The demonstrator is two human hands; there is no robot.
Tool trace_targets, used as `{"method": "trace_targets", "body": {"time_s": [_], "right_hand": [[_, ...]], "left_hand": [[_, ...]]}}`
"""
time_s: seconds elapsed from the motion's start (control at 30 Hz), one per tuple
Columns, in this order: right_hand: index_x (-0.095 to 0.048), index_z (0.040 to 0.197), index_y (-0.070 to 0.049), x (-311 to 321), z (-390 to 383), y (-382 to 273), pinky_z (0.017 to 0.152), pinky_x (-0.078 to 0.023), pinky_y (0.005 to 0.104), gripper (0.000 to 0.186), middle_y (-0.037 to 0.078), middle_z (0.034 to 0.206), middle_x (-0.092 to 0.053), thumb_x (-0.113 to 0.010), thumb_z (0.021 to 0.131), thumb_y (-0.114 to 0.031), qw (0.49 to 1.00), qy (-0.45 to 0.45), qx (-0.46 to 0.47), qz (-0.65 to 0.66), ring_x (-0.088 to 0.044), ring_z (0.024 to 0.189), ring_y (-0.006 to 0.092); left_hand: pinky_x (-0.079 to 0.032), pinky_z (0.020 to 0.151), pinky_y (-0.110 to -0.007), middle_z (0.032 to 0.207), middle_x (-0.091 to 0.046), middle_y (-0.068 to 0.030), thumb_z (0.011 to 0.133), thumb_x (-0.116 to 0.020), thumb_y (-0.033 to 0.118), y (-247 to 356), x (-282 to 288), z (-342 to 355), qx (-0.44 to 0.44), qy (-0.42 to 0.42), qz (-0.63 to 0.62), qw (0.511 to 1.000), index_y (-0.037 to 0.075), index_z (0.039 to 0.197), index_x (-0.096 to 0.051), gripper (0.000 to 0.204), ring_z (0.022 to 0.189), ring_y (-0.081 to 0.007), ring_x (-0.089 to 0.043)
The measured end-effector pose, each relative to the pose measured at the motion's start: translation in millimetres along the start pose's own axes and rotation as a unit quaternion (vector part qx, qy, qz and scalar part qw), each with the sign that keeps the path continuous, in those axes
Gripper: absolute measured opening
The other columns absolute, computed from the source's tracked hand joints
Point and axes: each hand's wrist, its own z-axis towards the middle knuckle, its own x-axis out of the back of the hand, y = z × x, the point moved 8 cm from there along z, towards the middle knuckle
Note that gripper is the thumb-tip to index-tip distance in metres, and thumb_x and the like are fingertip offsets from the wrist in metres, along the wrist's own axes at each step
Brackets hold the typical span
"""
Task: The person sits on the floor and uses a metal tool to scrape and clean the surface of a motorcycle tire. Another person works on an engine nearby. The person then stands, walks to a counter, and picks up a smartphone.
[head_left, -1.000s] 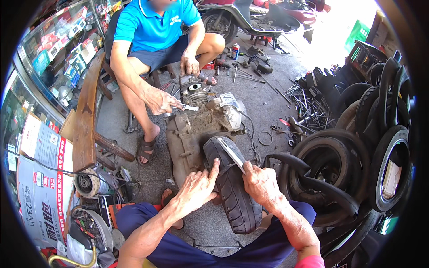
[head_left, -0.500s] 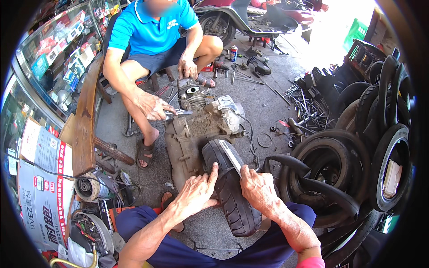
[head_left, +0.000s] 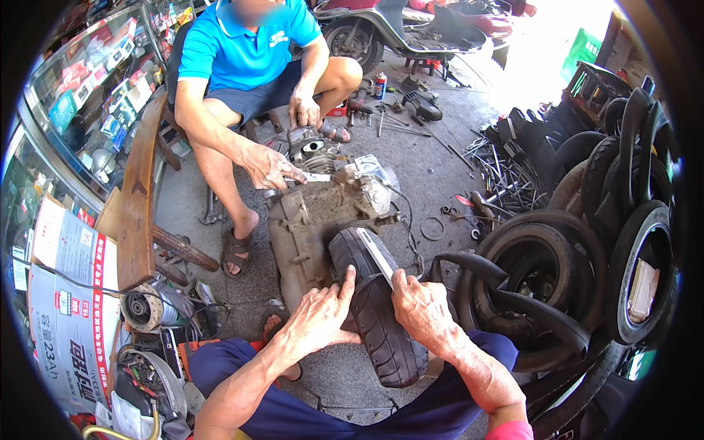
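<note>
One pale flat strip (head_left: 375,254) stays clasped in the right hand (head_left: 424,306) along the scooter tire (head_left: 389,323), lower center; the left hand (head_left: 317,320), unclenched, index at tread's edge, barely shifts, suggesting steady work.

wooden bench (head_left: 141,198) near glass cabinet (head_left: 60,152)

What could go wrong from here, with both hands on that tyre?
The flat silver strip in the right hand might slip across the grooved black rubber tyre and catch the left hand, whose index finger points up beside it.

The co-worker's hand is at the dirty grey metal engine just beyond the tyre, so a bump there could perhaps jolt the strip.
</note>
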Motion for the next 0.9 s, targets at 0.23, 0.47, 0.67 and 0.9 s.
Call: {"method": "trace_targets", "body": {"time_s": [0.23, 0.47, 0.67, 0.9], "right_hand": [[-0.057, 0.110, 0.008, 1.1, 0.1, -0.7, 0.051, -0.051, 0.0355, 0.037, 0.011, 0.072, -0.063, -0.063, 0.077, -0.008, 1.000, -0.007, 0.000, 0.002, -0.067, 0.056, 0.0242], [-0.056, 0.110, 0.008, 0.6, 0.1, -1.3, 0.051, -0.051, 0.0355, 0.038, 0.011, 0.073, -0.063, -0.064, 0.076, -0.008, 1.000, -0.007, 0.001, -0.001, -0.067, 0.057, 0.0240], [-0.056, 0.110, 0.009, 0.9, -0.4, -1.0, 0.051, -0.051, 0.0353, 0.039, 0.011, 0.073, -0.063, -0.064, 0.076, -0.008, 1.000, -0.008, 0.001, 0.003, -0.067, 0.057, 0.0239], [-0.055, 0.111, 0.009, -0.5, -0.4, -0.8, 0.051, -0.051, 0.0351, 0.038, 0.011, 0.073, -0.063, -0.063, 0.077, -0.008, 1.000, -0.011, 0.003, -0.003, -0.067, 0.057, 0.0238]], "left_hand": [[-0.052, 0.075, -0.041, 0.090, -0.059, -0.0208, 0.062, -0.087, 0.053, -0.5, -0.4, -0.5, 0.000, 0.002, 0.000, 1.000, -0.015, 0.150, -0.011, 0.135, 0.079, -0.0317, -0.064], [-0.052, 0.076, -0.041, 0.092, -0.059, -0.0214, 0.061, -0.088, 0.052, -1.2, -2.4, -0.5, 0.003, 0.004, 0.003, 1.000, -0.014, 0.151, -0.010, 0.136, 0.081, -0.0323, -0.064], [-0.052, 0.077, -0.041, 0.094, -0.060, -0.0224, 0.062, -0.087, 0.052, -1.2, -2.6, 0.1, 0.011, -0.007, 0.002, 1.000, -0.014, 0.151, -0.010, 0.135, 0.083, -0.0327, -0.064], [-0.052, 0.077, -0.041, 0.095, -0.060, -0.0226, 0.062, -0.087, 0.053, -1.0, -2.3, -0.2, 0.010, -0.001, 0.002, 1.000, -0.013, 0.151, -0.009, 0.136, 0.083, -0.0330, -0.064]]}}
